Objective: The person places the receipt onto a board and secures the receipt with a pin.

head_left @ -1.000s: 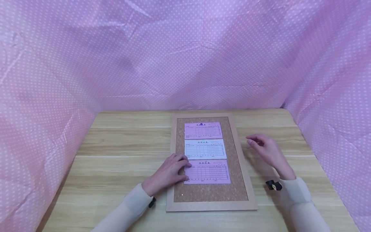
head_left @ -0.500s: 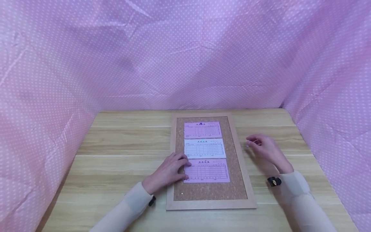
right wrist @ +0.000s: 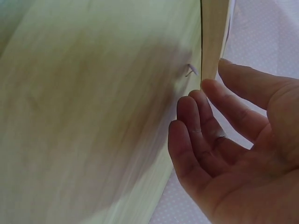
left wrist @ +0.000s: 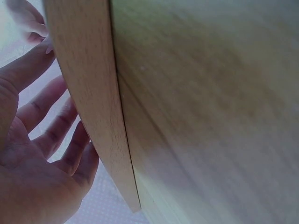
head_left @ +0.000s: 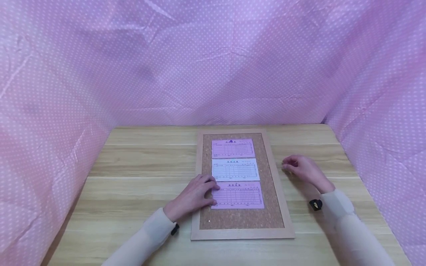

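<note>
My left hand [head_left: 194, 195] rests at the left side of a framed corkboard [head_left: 243, 221], its fingertips touching the left edge of the lowest pink slip [head_left: 239, 195]. Above that slip lie a white slip [head_left: 235, 170] and another pink slip [head_left: 233, 149], which has a purple thumbtack [head_left: 231, 141] at its top. Off the board's right side, my right hand [head_left: 304, 170] hovers low over the table, thumb and forefinger apart in the right wrist view. A small pale thumbtack [right wrist: 191, 70] lies on the wood just beyond those fingers.
The wooden table [head_left: 139, 173] carries the corkboard near its middle. Pink dotted cloth [head_left: 213, 66] hangs behind and on both sides. A tiny bright dot [head_left: 209, 221] shows on the cork at lower left.
My right hand has shifted slightly, and the pale speck seen at its fingertips half a second ago no longer shows in the head view. The left hand has stayed in place.
</note>
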`<state>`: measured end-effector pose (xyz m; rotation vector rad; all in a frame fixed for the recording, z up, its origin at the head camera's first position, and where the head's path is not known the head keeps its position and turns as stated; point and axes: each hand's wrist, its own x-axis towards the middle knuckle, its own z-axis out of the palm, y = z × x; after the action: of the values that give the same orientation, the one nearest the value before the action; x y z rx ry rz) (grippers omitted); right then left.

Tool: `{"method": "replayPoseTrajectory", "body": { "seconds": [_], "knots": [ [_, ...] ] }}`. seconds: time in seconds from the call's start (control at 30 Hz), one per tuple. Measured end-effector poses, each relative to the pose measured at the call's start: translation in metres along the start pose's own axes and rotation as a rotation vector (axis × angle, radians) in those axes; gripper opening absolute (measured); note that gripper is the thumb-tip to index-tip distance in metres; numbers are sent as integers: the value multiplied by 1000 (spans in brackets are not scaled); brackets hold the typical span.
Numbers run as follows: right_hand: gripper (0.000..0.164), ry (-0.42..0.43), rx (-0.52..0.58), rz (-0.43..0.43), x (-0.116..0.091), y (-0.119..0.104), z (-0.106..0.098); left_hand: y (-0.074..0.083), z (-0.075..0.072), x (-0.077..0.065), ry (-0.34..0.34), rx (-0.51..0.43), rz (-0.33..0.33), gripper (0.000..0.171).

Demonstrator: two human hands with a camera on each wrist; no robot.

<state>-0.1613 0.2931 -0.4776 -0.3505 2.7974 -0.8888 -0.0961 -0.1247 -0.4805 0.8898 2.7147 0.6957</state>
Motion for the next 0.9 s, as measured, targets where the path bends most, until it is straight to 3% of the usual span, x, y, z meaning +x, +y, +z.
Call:
{"method": "replayPoseTrajectory", "body": {
  "seconds": [0.47, 0.9],
  "knots": [
    [10, -11, -35, -35, 1, 1, 2, -1, -1, 1, 1, 0, 8, 40],
    [6, -1, -25, -28, 1, 4, 5, -2, 0, 1, -9, -7, -1, 41]
  ]
}}
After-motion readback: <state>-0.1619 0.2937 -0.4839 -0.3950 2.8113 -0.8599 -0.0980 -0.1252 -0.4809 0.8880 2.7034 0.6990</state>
